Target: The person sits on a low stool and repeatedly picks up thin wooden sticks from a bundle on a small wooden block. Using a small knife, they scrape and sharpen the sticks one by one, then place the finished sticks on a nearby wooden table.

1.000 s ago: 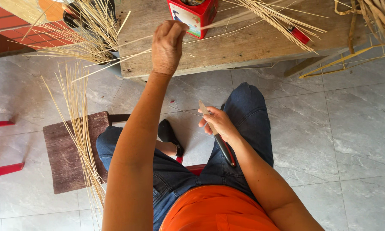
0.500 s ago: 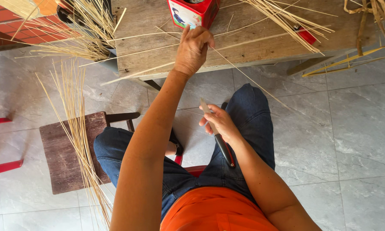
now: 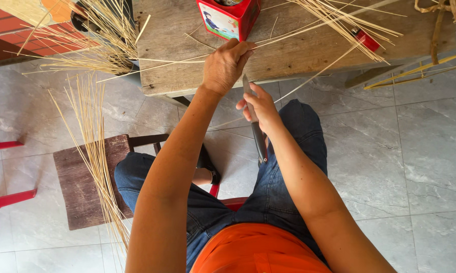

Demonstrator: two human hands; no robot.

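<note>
My left hand [image 3: 226, 64] is closed around a thin pale bamboo strip [image 3: 309, 26] over the edge of the wooden table [image 3: 299, 55]. The strip runs up and to the right from my fingers. My right hand [image 3: 257, 105] sits just below it, gripping a knife [image 3: 259, 142] whose blade tip points up toward my left hand and whose dark handle lies along my forearm. A red tin box [image 3: 229, 17] stands on the table just above my left hand.
Bundles of bamboo strips lie on the table at right [image 3: 339, 20], at the left corner [image 3: 94, 48], and across a low wooden stool [image 3: 84, 177]. A red lighter [image 3: 364, 39] lies on the table. Grey tiled floor [image 3: 420, 151] surrounds me.
My left hand has moved right along the table edge and drawn a strip toward me. My right hand with the knife has risen to meet it.
</note>
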